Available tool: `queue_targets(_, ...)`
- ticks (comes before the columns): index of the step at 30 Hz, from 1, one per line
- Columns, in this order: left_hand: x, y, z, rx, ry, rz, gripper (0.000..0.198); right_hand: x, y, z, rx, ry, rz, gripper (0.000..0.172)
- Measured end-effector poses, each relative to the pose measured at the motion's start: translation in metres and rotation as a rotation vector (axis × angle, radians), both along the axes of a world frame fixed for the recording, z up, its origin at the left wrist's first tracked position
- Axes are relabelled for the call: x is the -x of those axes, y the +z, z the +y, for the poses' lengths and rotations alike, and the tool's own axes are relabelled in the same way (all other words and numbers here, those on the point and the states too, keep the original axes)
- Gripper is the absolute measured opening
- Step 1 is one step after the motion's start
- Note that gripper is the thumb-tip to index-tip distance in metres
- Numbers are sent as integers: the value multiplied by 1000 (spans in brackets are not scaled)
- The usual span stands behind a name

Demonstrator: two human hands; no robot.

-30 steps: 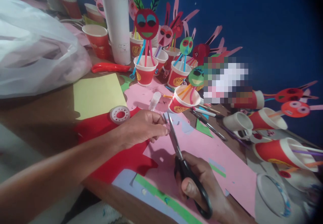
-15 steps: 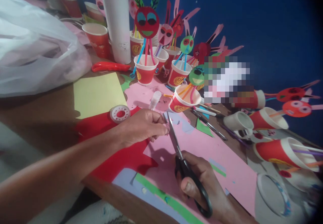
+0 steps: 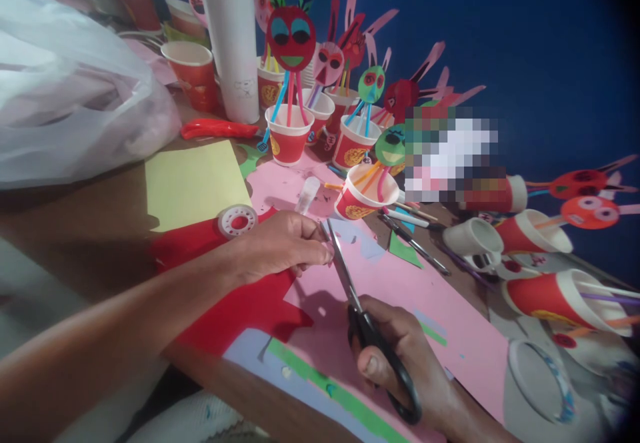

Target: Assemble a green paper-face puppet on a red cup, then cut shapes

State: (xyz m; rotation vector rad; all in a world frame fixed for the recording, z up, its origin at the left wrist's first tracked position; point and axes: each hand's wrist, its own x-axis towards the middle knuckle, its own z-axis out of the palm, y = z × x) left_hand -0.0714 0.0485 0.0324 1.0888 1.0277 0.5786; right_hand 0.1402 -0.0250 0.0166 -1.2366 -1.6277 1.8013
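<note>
My right hand (image 3: 400, 356) grips the black-handled scissors (image 3: 363, 326), thumb and fingers through the loops. The blades point away from me and are slightly parted at the tips. Beside the tips, my left hand (image 3: 293, 246) is closed in a pinch; what lies between its fingertips is too small to make out. Beneath both hands spreads a sheet of pink paper (image 3: 425, 296). Red paper (image 3: 225, 323) lies under my left wrist, with a white tape roll (image 3: 238, 221) on it. A green strip (image 3: 345, 400) runs along the near edge.
Paper cups with straw-and-paper figures stand behind, including one green-faced figure's cup (image 3: 367, 193). At left are a plastic bag (image 3: 75, 96), yellow paper (image 3: 197, 186), a red-handled cutter (image 3: 217, 128) and a white bottle (image 3: 233, 50). Pens (image 3: 417, 250) and a small white cup (image 3: 473, 243) sit at right.
Both hands and the scissors have barely moved. The scissor tips sit slightly farther left, and the whole view has shifted a little.
</note>
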Motion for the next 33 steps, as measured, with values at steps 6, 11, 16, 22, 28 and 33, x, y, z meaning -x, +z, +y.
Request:
queue_targets(6, -1, 0, -1, 0, 7, -25, 16, 0, -2, 0, 0, -39, 42, 43)
queue_targets(11, -2, -2, -1, 6, 25, -44, 17, 0, -6, 0, 13, -58, 51, 43)
queue_targets(16, -3, -3, 0, -5, 64, -46, 15, 0, -6, -1, 0, -58, 36, 44)
queue_targets(22, -3, -3, 0, -22, 75, -23, 14, 0, -7, -2, 7, -42, 14, 45)
queue_targets(28, -3, -1, 0, -17, 67, 25, 13, 1, -1, 1, -28, -6, -14, 48)
queue_targets(33, -3, 1, -1, -9, 49, 51, 13, 2, 0, 3, -27, 4, -17, 47)
